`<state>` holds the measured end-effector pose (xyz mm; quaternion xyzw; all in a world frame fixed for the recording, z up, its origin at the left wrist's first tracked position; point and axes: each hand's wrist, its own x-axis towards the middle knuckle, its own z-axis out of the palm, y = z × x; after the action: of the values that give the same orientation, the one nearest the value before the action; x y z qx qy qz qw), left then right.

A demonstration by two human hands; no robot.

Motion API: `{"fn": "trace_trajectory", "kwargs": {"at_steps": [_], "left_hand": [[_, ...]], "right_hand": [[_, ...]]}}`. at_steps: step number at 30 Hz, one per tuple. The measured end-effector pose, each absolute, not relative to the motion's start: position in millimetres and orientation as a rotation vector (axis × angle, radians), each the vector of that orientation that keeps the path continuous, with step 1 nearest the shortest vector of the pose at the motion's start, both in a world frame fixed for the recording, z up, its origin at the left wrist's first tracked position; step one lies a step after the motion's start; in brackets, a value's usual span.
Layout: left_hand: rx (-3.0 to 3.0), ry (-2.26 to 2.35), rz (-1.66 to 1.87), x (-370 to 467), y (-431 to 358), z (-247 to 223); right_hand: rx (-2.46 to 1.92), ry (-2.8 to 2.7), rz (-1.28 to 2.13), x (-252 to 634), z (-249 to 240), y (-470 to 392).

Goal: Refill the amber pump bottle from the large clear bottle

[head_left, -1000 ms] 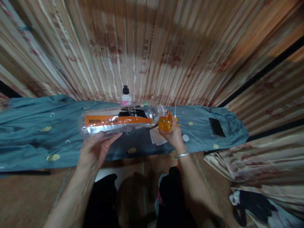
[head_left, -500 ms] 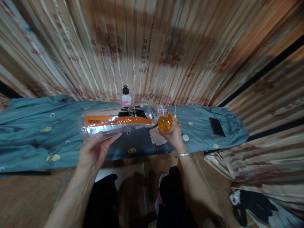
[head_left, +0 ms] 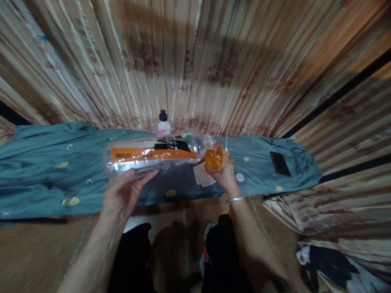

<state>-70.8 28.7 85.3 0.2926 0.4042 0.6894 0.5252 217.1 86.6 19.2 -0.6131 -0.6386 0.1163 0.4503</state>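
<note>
A large clear plastic bottle point(head_left: 155, 154) with an orange and black label lies nearly level in the air. My left hand point(head_left: 125, 189) is wrapped round its base end from below. Its neck points right and meets the mouth of a small container of orange liquid point(head_left: 214, 158). That container is gripped by my right hand point(head_left: 225, 173), with a bracelet at the wrist. Whether liquid is passing between the two I cannot tell. Under the right hand, a pale scallop-edged cloth point(head_left: 203, 177) lies on the board.
A blue-green patterned cover point(head_left: 76, 171) drapes the long narrow board. On it are a black-capped bottle point(head_left: 163, 123) at the back, a round white cap point(head_left: 240, 177) and a dark phone point(head_left: 280, 164). A pleated curtain point(head_left: 189, 61) hangs behind.
The whole view has shifted slightly. Both hands keep the bottle and the small container mouth to mouth in almost the same pose.
</note>
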Motion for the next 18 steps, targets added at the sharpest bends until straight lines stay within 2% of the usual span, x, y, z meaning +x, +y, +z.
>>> {"fn": "trace_trajectory", "kwargs": {"at_steps": [18], "left_hand": [[0.719,0.974,1.651,-69.8,27.7,86.6]], "right_hand": [[-1.514,-1.571,0.334,216.7,23.0,85.3]]}}
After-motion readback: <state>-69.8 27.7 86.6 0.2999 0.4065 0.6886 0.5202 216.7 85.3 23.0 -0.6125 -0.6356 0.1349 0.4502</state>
